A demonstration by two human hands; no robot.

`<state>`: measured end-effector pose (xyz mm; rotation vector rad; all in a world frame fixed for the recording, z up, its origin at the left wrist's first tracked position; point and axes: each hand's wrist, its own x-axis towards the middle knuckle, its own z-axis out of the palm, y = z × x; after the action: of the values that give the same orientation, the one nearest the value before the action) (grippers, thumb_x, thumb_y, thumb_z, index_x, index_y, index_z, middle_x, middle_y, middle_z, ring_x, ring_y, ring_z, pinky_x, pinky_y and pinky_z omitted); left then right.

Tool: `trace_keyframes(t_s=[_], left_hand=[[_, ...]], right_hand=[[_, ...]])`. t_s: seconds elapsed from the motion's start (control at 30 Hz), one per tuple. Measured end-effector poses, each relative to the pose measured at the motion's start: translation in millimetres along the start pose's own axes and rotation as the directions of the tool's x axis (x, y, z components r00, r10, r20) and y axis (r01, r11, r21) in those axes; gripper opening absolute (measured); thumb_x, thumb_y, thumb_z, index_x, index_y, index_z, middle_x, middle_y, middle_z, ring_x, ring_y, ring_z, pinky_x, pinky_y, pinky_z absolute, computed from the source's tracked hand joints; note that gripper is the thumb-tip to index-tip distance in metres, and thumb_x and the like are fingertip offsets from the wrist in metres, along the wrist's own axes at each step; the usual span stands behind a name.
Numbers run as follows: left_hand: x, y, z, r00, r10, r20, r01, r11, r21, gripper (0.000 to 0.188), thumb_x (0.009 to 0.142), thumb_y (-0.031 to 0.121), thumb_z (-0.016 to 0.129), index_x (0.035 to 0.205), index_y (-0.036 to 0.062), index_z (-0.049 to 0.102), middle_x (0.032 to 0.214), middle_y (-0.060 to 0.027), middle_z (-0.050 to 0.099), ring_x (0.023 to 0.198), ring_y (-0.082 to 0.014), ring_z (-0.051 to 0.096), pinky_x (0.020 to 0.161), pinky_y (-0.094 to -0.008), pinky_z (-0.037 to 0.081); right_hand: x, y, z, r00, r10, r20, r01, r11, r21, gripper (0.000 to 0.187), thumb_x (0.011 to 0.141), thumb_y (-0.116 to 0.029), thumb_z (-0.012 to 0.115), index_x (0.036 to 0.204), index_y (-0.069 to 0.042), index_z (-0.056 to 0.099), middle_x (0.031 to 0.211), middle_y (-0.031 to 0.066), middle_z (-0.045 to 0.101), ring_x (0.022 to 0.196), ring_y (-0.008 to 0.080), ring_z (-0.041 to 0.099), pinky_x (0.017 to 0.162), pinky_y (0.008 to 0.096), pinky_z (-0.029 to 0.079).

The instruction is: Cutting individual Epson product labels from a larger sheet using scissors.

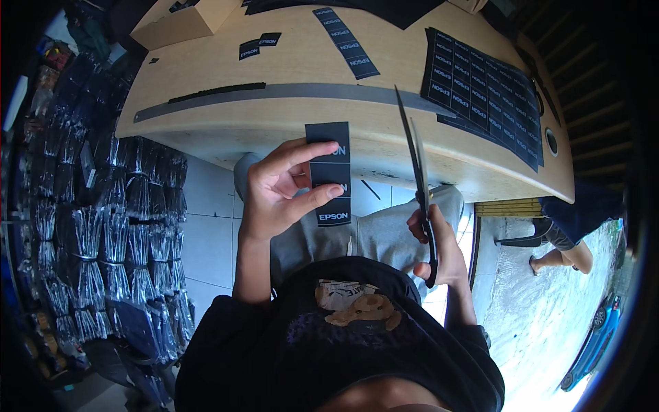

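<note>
Along the left side of the room, from where I stand, dark bundles in clear plastic wrapping are stacked in rows, gathered tight at their middles. Next comes the light wooden desk, with an open cardboard box at its far left corner. Two small black labels lie to the right of the box, touching each other. Nearer the front edge runs a long metal ruler, a narrow black strip lying along it.

In front of the desk, the seated person's left hand is closed in a light pinch on a short strip of black labels with white lettering. The index finger and thumb press across its face, leaving the bottom label uncovered. That strip hangs nearly upright above the grey trousers, while a longer label strip lies slanted on the desk beyond.

Just right of the held piece, and apart from it, the right hand is curled around the handles of black scissors. Their blades point up toward the desk, slightly parted, with nothing between them. Further right, uncut label sheets overlap in a pile; outside, at the far right, a blue car shows.
</note>
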<state>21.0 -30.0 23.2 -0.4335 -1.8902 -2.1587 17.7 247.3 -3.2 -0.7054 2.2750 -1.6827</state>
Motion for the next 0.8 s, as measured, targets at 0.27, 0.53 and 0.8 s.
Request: trace_keyframes(t_s=[0.27, 0.53, 0.8], left_hand=[[0.4, 15.3, -15.8, 0.998, -0.042, 0.048, 0.037, 0.995, 0.096, 0.053, 0.069, -0.009, 0.071, 0.119, -0.0007, 0.056, 0.112, -0.0118, 0.057, 0.084, -0.0129, 0.062, 0.066, -0.0214, 0.057], [-2.2, 18.1, -18.7, 0.926, -0.311, 0.216, 0.292, 0.949, 0.116, 0.059, 0.067, -0.016, 0.069, 0.122, -0.0056, 0.051, 0.113, -0.0098, 0.055, 0.089, -0.0125, 0.058, 0.071, -0.0220, 0.056], [0.5, 20.6, -16.1, 0.908, -0.333, 0.254, 0.296, 0.939, 0.174, 0.061, 0.065, -0.012, 0.073, 0.122, -0.0018, 0.054, 0.107, -0.0085, 0.058, 0.085, -0.0089, 0.057, 0.062, -0.0167, 0.052]], right_hand=[[-6.0, -3.9, -43.7, 0.909, 0.117, 0.401, -0.113, 0.993, -0.034, 0.092, 0.063, -0.082, 0.053, 0.095, 0.004, 0.053, 0.067, 0.0099, 0.052, 0.060, 0.0207, 0.056, 0.058, 0.0310, 0.043], [6.0, -2.9, -58.3, 0.745, 0.054, 0.665, -0.186, 0.974, 0.130, 0.083, 0.071, -0.074, 0.054, 0.090, 0.007, 0.057, 0.070, 0.0093, 0.053, 0.060, 0.0203, 0.056, 0.057, 0.0307, 0.045], [7.6, 0.8, -67.1, 0.638, 0.050, 0.768, -0.185, 0.979, 0.089, 0.078, 0.074, -0.068, 0.057, 0.093, 0.007, 0.057, 0.069, 0.0060, 0.052, 0.057, 0.0150, 0.054, 0.050, 0.0289, 0.043]])
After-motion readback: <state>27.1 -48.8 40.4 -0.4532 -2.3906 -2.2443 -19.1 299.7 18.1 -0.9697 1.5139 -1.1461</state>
